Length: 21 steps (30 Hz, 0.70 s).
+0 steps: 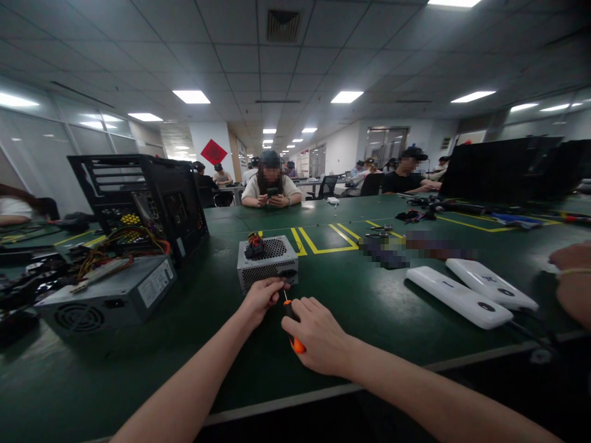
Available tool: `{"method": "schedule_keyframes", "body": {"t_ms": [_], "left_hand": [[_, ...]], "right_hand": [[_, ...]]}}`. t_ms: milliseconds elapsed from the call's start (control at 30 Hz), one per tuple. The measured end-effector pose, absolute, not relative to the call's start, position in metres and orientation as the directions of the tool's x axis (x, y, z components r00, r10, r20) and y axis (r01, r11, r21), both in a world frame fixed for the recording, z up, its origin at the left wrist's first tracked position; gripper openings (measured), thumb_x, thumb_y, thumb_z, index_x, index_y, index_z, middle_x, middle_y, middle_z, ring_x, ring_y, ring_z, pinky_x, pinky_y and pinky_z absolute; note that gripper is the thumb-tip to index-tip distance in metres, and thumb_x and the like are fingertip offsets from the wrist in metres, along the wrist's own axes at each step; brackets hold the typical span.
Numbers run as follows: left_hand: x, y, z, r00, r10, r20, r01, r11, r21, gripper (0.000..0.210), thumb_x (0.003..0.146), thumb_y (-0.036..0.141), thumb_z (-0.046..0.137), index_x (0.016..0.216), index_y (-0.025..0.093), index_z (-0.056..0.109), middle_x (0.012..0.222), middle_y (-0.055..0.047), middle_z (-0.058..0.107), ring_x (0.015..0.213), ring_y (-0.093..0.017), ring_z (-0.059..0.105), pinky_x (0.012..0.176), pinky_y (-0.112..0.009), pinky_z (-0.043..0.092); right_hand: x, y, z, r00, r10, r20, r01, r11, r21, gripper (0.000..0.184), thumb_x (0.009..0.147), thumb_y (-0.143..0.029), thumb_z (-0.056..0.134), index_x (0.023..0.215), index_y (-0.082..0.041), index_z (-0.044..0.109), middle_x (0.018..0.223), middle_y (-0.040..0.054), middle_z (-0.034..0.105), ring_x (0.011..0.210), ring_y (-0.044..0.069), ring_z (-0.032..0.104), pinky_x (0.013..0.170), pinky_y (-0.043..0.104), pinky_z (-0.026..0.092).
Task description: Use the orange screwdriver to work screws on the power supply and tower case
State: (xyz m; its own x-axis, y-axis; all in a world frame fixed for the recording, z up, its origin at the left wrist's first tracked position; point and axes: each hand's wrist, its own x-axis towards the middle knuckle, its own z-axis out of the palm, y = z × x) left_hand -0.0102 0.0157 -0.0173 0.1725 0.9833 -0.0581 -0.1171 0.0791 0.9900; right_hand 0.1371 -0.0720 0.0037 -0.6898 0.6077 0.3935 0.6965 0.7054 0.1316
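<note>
A small grey computer power supply (268, 263) sits on the green table in front of me, a bundle of cables (255, 246) lying on top. My right hand (318, 332) is wrapped round the black and orange handle of a screwdriver (295, 343), whose thin shaft points up and away toward the unit's near side. Close to the tip, at the lower front of the power supply, my left hand (262, 298) has its thumb and fingers pinched together. What they hold, if anything, is too small to make out.
On the left a larger power supply (115, 295) lies before an open black computer case (143, 203). Two white devices (457, 295) lie to the right, near another person's hand (572, 277). Cables and tools (418, 212) sit farther back. A person (271, 184) faces me across the table (221, 381).
</note>
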Motion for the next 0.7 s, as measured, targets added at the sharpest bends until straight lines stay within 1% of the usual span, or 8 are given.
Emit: {"method": "schedule_keyframes", "body": {"t_ms": [100,200,267,333,400,500,600,700], "left_hand": [[-0.011,0.016,-0.019,0.207,0.977,-0.048,-0.085,0.067,0.994,0.027,0.069,0.021,0.053,0.093,0.009,0.055,0.084,-0.008,0.061,0.038,0.001,0.033,0.035,-0.015,0.019],[-0.011,0.013,-0.019,0.207,0.978,0.030,0.194,-0.071,0.978,0.023,0.076,0.025,0.043,0.091,0.013,0.056,0.077,-0.005,0.061,0.040,-0.003,0.039,0.038,-0.017,0.026],[-0.012,0.008,-0.015,0.185,0.960,0.212,0.489,-0.277,0.827,0.020,0.077,0.025,0.041,0.082,0.015,0.058,0.071,-0.004,0.060,0.049,-0.008,0.047,0.046,-0.020,0.034],[-0.014,0.003,-0.007,0.195,0.871,0.451,0.711,-0.442,0.547,0.016,0.076,0.023,0.043,0.078,0.017,0.058,0.075,-0.004,0.059,0.068,-0.014,0.052,0.062,-0.025,0.039],[-0.017,-0.001,0.002,0.248,0.752,0.611,0.813,-0.505,0.291,0.019,0.077,0.021,0.042,0.088,0.019,0.056,0.090,-0.006,0.056,0.088,-0.018,0.049,0.079,-0.030,0.036],[-0.018,0.000,0.009,0.366,0.639,0.676,0.857,-0.515,0.023,0.035,0.074,0.018,0.046,0.109,0.018,0.047,0.111,-0.009,0.047,0.105,-0.022,0.038,0.090,-0.036,0.028],[-0.014,0.010,0.006,0.402,0.617,0.676,0.870,-0.488,-0.071,0.056,0.070,0.019,0.053,0.122,0.017,0.034,0.120,-0.010,0.041,0.110,-0.024,0.033,0.092,-0.038,0.025],[-0.010,0.017,0.000,0.360,0.618,0.699,0.887,-0.458,-0.053,0.055,0.070,0.022,0.055,0.121,0.019,0.036,0.118,-0.008,0.044,0.108,-0.023,0.035,0.089,-0.038,0.027]], "right_hand": [[0.137,-0.072,0.004,-0.669,0.612,0.423,0.712,0.691,0.126,0.013,0.071,-0.029,0.048,0.077,-0.018,0.051,0.082,0.0058,0.047,0.076,0.018,0.040,0.065,0.029,0.027],[0.136,-0.072,0.002,-0.613,0.637,0.467,0.745,0.662,0.076,0.021,0.077,-0.034,0.042,0.082,-0.017,0.052,0.077,0.0047,0.049,0.071,0.016,0.042,0.067,0.030,0.027],[0.136,-0.073,0.000,-0.591,0.646,0.483,0.754,0.655,0.046,0.020,0.078,-0.030,0.039,0.088,-0.017,0.051,0.074,0.0032,0.051,0.067,0.014,0.042,0.066,0.029,0.027],[0.137,-0.072,0.000,-0.577,0.646,0.499,0.758,0.652,0.032,0.018,0.077,-0.025,0.040,0.089,-0.018,0.051,0.076,0.0030,0.051,0.068,0.014,0.043,0.066,0.029,0.028],[0.139,-0.072,0.002,-0.566,0.650,0.507,0.761,0.648,0.020,0.017,0.074,-0.024,0.043,0.087,-0.019,0.053,0.078,0.0034,0.050,0.070,0.015,0.043,0.066,0.028,0.028],[0.140,-0.072,0.004,-0.565,0.660,0.495,0.749,0.662,-0.026,0.018,0.072,-0.026,0.047,0.088,-0.019,0.053,0.081,0.0037,0.049,0.073,0.015,0.042,0.067,0.027,0.029],[0.140,-0.073,0.004,-0.564,0.657,0.501,0.726,0.683,-0.079,0.027,0.072,-0.035,0.049,0.093,-0.018,0.052,0.085,0.0046,0.048,0.077,0.016,0.043,0.070,0.028,0.030],[0.138,-0.074,0.002,-0.572,0.666,0.478,0.725,0.684,-0.086,0.029,0.076,-0.039,0.043,0.096,-0.018,0.050,0.083,0.0039,0.050,0.074,0.015,0.043,0.069,0.028,0.029]]}}
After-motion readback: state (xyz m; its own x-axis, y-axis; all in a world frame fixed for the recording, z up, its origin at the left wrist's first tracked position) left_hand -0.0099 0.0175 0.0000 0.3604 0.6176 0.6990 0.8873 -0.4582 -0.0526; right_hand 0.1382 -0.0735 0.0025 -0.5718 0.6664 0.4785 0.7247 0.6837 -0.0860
